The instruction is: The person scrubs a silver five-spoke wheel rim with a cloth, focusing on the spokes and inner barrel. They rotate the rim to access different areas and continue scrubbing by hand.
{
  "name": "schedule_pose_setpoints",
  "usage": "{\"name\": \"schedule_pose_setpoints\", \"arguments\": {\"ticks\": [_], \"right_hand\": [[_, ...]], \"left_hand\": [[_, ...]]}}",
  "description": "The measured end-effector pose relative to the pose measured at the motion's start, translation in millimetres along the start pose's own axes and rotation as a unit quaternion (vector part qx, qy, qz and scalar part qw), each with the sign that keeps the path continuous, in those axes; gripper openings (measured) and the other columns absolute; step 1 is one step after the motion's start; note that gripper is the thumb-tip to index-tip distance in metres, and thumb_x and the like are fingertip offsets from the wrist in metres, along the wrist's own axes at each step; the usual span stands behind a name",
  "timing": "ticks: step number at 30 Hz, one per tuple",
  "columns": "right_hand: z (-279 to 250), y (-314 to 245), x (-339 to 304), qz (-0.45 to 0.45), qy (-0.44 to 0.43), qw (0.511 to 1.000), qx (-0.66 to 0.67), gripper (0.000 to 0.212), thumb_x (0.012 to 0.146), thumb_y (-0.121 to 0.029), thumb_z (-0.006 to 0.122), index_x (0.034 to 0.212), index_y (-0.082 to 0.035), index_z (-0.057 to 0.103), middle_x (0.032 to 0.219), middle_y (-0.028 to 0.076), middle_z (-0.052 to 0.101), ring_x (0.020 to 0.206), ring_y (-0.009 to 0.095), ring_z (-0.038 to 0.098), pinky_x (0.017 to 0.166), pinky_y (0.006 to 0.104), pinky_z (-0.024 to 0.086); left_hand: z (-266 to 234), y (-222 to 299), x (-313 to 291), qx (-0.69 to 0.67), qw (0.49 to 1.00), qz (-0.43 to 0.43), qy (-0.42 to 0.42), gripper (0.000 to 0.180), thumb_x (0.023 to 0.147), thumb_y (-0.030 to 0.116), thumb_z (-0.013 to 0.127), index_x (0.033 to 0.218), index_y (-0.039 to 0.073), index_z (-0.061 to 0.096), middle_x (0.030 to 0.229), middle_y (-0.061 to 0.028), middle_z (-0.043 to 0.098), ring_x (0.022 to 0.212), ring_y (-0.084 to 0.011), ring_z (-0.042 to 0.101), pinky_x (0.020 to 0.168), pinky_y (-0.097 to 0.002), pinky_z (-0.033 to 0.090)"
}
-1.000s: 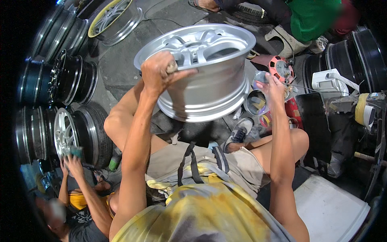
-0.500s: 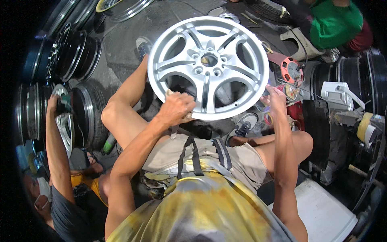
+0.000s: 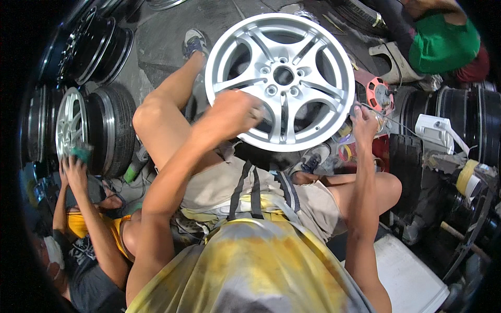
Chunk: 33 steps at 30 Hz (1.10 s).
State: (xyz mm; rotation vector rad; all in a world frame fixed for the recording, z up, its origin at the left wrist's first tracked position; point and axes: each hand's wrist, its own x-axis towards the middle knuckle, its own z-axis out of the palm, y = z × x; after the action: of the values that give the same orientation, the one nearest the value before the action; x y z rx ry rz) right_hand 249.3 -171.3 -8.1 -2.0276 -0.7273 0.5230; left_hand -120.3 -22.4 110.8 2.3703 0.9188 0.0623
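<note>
A silver alloy wheel rim (image 3: 283, 96) with paired spokes, bolt holes and a round centre hole lies tilted toward me between my knees. My left hand (image 3: 235, 113) is curled over its lower-left edge, blurred by motion. Something small and pale shows at those fingers, too smeared to name. My right hand (image 3: 364, 122) has its fingers closed on the right edge of the rim; the fingertips behind the edge are hidden. Under the rim, its support is mostly out of sight.
At left, a co-worker's hands (image 3: 75, 169) press a green pad (image 3: 82, 153) against another silver wheel (image 3: 72, 122). Tyres (image 3: 112, 130) and dark rims stand there. Right are a red-orange reel (image 3: 379, 94), cable, tape rolls (image 3: 346, 152) and a white box (image 3: 402, 271). A person in green (image 3: 443, 44) sits far right.
The rim has shifted slightly right and turned a little. My left hand has moved up along its left edge. The co-worker's second hand has come onto the other wheel.
</note>
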Motion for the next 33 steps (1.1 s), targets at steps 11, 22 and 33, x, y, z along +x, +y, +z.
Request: {"name": "schedule_pose_setpoints", "arguments": {"ticks": [11,22,33], "right_hand": [[70.8,-49.9,-47.3,-0.466,-0.103,0.848,-0.229,0.032,0.087,-0.003,0.066,0.119,-0.002,0.071,0.116,0.012,0.069,0.109,0.030,0.066,0.095,0.0412,0.052],[83.1,-47.4,-37.2,-0.485,-0.137,0.827,-0.248,0.027,0.087,-0.004,0.068,0.113,-0.001,0.073,0.118,0.011,0.069,0.111,0.031,0.064,0.098,0.0437,0.051],[190.3,-86.7,-94.0,-0.340,-0.157,0.914,-0.156,0.024,0.086,-0.007,0.070,0.110,-0.004,0.075,0.108,0.014,0.072,0.102,0.034,0.067,0.090,0.0427,0.053]], "left_hand": [[-55.3,49.1,-149.3,0.041,0.965,-0.257,-0.015,0.050,0.065,0.039,0.092,0.096,0.005,0.073,0.084,-0.0215,0.073,0.077,-0.0396,0.072,0.071,-0.0453,0.056],[-54.2,23.0,-150.3,0.054,0.987,-0.144,-0.040,0.023,0.073,0.003,0.072,0.095,0.005,0.068,0.079,-0.0233,0.068,0.079,-0.0441,0.068,0.072,-0.0527,0.054],[-100.2,-6.1,-68.7,0.101,0.986,-0.040,0.126,0.026,0.085,0.021,0.079,0.092,-0.002,0.067,0.070,-0.0209,0.057,0.060,-0.0363,0.052,0.060,-0.0399,0.046]]}}
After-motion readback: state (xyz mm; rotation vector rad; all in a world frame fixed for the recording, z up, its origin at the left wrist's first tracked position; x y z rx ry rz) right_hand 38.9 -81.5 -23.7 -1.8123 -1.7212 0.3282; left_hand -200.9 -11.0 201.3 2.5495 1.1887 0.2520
